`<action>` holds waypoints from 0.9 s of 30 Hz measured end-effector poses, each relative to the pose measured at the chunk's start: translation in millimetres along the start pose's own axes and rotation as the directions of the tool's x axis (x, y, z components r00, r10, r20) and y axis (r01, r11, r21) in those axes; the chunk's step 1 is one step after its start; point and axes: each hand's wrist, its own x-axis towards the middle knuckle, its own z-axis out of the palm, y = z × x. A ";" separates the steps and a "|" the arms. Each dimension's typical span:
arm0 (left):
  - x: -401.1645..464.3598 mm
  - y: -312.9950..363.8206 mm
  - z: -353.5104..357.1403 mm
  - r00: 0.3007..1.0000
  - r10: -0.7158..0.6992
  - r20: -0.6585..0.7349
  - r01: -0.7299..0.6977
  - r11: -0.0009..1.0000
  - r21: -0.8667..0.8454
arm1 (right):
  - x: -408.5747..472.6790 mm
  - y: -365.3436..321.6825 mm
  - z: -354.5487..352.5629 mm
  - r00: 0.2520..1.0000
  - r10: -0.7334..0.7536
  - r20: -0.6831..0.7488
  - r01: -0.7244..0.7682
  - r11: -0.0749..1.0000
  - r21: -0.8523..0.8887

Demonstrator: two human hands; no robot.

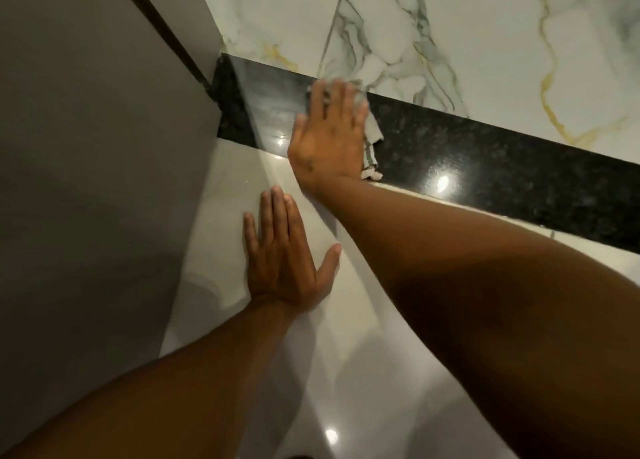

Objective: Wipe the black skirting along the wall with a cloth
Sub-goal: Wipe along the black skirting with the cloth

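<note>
Right hand (pixel 327 129), fingers spread flat, pressing a pale grey-striped cloth (pixel 372 140) against the glossy black speckled stone skirting (pixel 485 168) near the corner, left hand (pixel 282 261) lying open and empty on the floor; even pressure should suit wiping.

Right hand (pixel 329 136) flat, palm forward, fingers extended and close together, slightly motion-blurred at the tips; pressed onto the cloth (pixel 372 131). Right forearm bare, reaching in from lower right, wrist bent back. Left hand (pixel 282 251) flat, palm down, fingers straight and together, thumb splayed right. Left forearm bare, coming from bottom left, below the right.
</note>
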 end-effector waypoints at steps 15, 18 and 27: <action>13.1 -25.4 -13.0 0.986 -0.166 0.021 0.166 0.986 -0.013 | 40.9 -23.4 6.9 0.934 0.349 -0.080 -0.348 0.937 0.020; 12.5 -27.1 -13.0 0.988 -0.151 0.024 0.152 0.988 -0.036 | 63.7 -67.8 16.6 0.998 -0.013 0.053 0.015 0.999 -0.032; 11.5 -28.7 -5.7 0.991 -0.129 -0.034 0.127 0.991 -0.041 | 33.4 8.2 -6.6 0.606 -0.734 0.305 0.766 0.643 0.025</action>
